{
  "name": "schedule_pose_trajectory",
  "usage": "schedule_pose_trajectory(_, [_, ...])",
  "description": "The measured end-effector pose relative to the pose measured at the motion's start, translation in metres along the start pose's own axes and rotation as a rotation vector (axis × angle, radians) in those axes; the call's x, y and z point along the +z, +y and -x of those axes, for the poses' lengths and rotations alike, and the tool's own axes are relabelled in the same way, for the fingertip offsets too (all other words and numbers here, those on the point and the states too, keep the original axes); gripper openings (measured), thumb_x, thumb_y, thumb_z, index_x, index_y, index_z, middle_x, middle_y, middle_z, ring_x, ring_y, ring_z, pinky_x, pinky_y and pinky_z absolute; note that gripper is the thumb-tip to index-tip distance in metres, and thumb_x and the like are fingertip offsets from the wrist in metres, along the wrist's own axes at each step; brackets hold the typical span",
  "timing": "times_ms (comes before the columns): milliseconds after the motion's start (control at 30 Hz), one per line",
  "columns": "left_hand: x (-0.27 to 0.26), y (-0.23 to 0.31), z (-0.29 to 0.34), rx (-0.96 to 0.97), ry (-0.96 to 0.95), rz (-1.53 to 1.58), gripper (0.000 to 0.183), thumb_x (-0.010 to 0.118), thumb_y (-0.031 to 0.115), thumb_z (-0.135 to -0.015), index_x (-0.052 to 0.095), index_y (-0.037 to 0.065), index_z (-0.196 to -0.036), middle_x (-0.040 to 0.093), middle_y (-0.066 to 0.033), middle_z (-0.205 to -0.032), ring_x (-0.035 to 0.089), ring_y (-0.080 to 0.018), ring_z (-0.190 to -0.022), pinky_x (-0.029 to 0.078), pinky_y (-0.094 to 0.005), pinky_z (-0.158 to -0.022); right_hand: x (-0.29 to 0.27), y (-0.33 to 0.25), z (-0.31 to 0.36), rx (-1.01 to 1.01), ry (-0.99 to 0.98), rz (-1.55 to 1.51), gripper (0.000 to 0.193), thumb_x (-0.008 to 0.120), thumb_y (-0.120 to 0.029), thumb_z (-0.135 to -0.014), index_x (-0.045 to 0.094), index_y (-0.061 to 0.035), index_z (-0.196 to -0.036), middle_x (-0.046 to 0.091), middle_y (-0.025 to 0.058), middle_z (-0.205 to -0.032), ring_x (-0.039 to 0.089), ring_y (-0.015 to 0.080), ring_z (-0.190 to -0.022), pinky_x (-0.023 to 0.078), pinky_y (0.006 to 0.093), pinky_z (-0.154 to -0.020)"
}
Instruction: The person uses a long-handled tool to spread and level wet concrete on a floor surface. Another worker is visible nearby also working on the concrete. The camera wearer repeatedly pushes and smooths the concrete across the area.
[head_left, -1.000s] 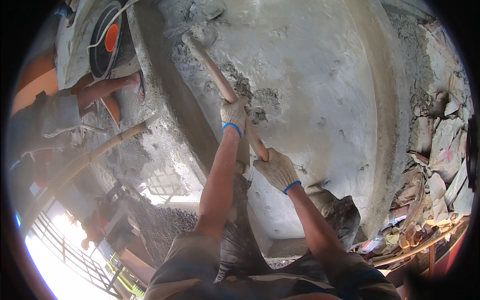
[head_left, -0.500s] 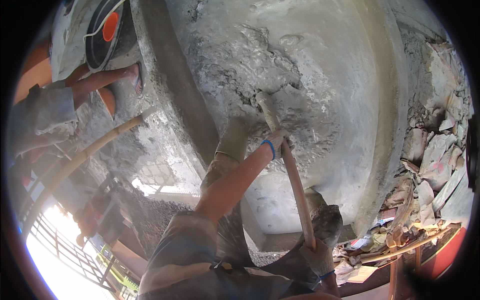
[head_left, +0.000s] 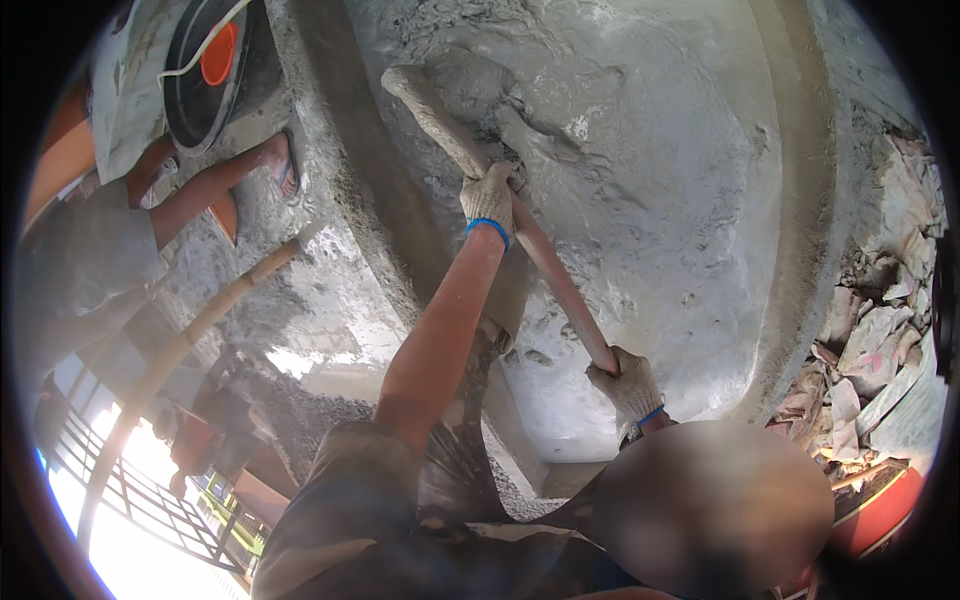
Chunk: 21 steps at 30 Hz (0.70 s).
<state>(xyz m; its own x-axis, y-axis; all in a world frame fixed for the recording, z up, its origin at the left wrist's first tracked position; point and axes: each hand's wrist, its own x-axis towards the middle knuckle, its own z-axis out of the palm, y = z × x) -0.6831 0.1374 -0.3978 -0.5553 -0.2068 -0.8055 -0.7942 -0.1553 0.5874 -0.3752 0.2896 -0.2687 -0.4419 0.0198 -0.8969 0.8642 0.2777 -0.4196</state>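
Observation:
Inside a concrete trough lies wet grey mortar (head_left: 660, 240). Both my hands wear knitted gloves with blue cuffs and grip one long wooden handle (head_left: 562, 280). My left hand (head_left: 487, 197) is wrapped round its middle, over the mortar. My right hand (head_left: 627, 384) is closed round the near end, close to my body. The handle slants away to the far left, where its mortar-coated far end (head_left: 430, 110) meets the wet mix. Mortar covers the tool's head, so I cannot tell its exact kind.
A concrete wall (head_left: 335, 130) bounds the trough on the left. Beyond it are a black tub (head_left: 190, 110) with an orange container (head_left: 218, 54), another person's legs (head_left: 215, 175) and a slanting pole (head_left: 230, 300). Rubble and torn sacks (head_left: 880, 340) lie right of the curved rim (head_left: 800, 200).
The tool's far end has swung forward and left across the mortar. My left hand has moved forward and left, and my right hand has come forward, away from my body.

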Motion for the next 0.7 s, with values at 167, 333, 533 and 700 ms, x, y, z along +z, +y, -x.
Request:
schedule_pose_trajectory(167, [0.008,0.034,0.015,0.039,0.028,-0.105,0.029,0.076,0.014,-0.091,0.06,0.006,-0.115,0.063,-0.0055,-0.086,0.064,-0.0168,-0.068,0.06,-0.0355,-0.062,0.023,-0.071,-0.1,-0.113,-0.116,-0.146,0.046,0.076,-0.044,-0.093,0.072,-0.0012,-0.108,0.072,0.0191,-0.079,0.074,0.0338,-0.072,0.055,0.0471,-0.069])
schedule_pose_trajectory(333, [-0.032,0.027,0.026,0.153,0.097,-0.275,0.026,0.076,0.015,-0.09,0.061,0.005,-0.109,0.061,-0.0039,-0.081,0.063,-0.0148,-0.063,0.06,-0.0325,-0.061,0.071,-0.138,-0.131,-0.229,-0.191,-0.382,0.042,0.074,-0.042,-0.097,0.071,-0.0005,-0.099,0.067,0.0104,-0.069,0.069,0.0219,-0.06,0.052,0.0409,-0.056])
schedule_pose_trajectory(533, [-0.045,-0.021,0.081,0.201,0.042,-0.408,0.031,0.078,0.019,-0.087,0.064,0.002,-0.108,0.064,-0.0054,-0.084,0.065,-0.0153,-0.067,0.057,-0.0338,-0.06,0.086,-0.109,-0.101,-0.118,-0.248,-0.81,0.037,0.075,-0.04,-0.095,0.069,-0.0046,-0.087,0.063,0.0029,-0.066,0.064,0.015,-0.053,0.049,0.0326,-0.043])
schedule_pose_trajectory(700, [-0.035,-0.114,0.151,0.165,0.01,-0.407,0.026,0.075,0.012,-0.086,0.062,-0.001,-0.103,0.064,-0.0076,-0.079,0.065,-0.0175,-0.064,0.058,-0.0347,-0.058,0.04,0.016,0.003,-0.037,-0.15,-0.389,0.056,0.076,-0.051,-0.09,0.069,0.0051,-0.093,0.065,0.0102,-0.067,0.067,0.0214,-0.061,0.052,0.0393,-0.059])
